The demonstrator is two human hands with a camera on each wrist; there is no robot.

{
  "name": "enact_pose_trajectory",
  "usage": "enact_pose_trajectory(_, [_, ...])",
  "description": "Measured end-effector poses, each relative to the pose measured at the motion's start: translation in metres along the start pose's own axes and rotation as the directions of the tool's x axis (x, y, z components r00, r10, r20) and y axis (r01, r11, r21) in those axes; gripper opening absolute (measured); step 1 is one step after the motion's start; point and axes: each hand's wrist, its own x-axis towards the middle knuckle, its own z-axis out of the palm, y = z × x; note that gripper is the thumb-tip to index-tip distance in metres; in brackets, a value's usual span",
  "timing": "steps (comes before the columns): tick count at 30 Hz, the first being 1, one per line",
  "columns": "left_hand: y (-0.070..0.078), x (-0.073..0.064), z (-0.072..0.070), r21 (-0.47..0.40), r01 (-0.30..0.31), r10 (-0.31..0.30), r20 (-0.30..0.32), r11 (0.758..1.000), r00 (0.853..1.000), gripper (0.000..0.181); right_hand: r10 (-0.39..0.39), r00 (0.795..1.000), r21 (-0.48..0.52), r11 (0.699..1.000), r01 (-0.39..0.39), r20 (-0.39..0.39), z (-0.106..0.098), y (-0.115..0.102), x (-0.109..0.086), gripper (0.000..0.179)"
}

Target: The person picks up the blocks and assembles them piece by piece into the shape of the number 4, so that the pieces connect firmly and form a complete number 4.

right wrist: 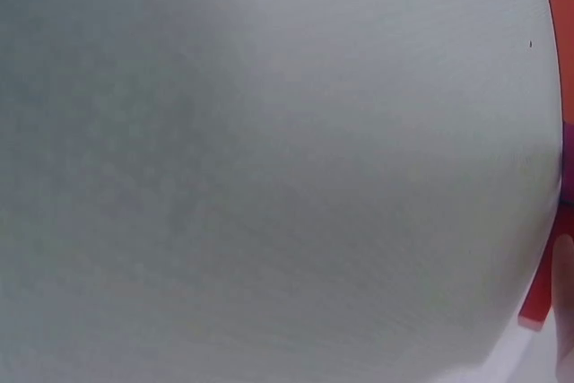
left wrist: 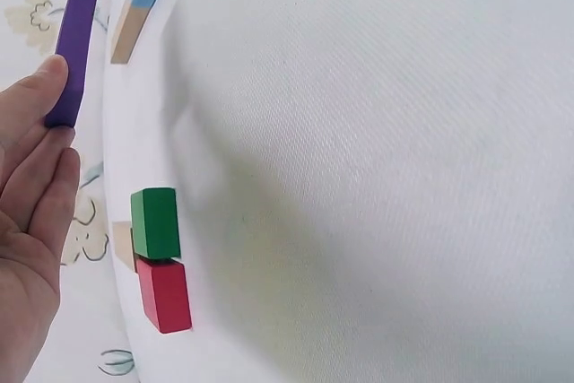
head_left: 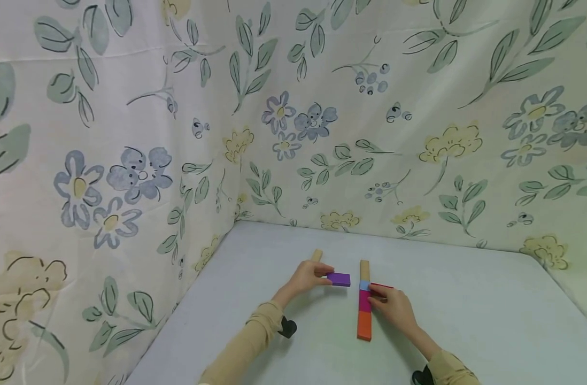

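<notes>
Left fingers [head_left: 324,269] hold a purple block [head_left: 340,279], right fingers [head_left: 384,294] a red block [head_left: 382,285], either side of a block row [head_left: 364,301].

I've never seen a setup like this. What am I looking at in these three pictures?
These show a person's two bare hands at work. The wide picture comes from a camera worn on the head; the others come from a camera on each wrist. On the white tabletop, rectangular tan, light-blue, magenta and orange blocks form a row. The left hand pinches a flat purple rectangular block. The right hand is at the row, beside a slim red block; whether it holds that is unclear. The left-wrist picture also shows a green block and another red block.
</notes>
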Motion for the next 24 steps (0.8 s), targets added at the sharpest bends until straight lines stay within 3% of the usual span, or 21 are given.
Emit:
enact_pose_trajectory(8, [0.0, 0.009, 0.01, 0.066, 0.008, -0.01, 0.036, 0.998, 0.999, 0.035, -0.028, 1.0, 0.011, 1.0, 0.028, -0.012, 0.0, 0.001, 0.0, 0.038])
enact_pose_trajectory(15, [-0.009, 0.016, 0.021, 0.128, 0.019, -0.027, 0.059, 0.992, 0.998, 0.035, -0.044, 0.999, 0.017, 0.999, 0.044, -0.021, 0.0, 0.001, -0.001, 0.037])
enact_pose_trajectory(24, [-0.007, 0.018, 0.03, 0.167, -0.023, 0.014, 0.054, 0.986, 0.998, 0.032, -0.036, 0.999, 0.0, 0.999, 0.036, -0.011, 0.0, 0.001, -0.001, 0.038])
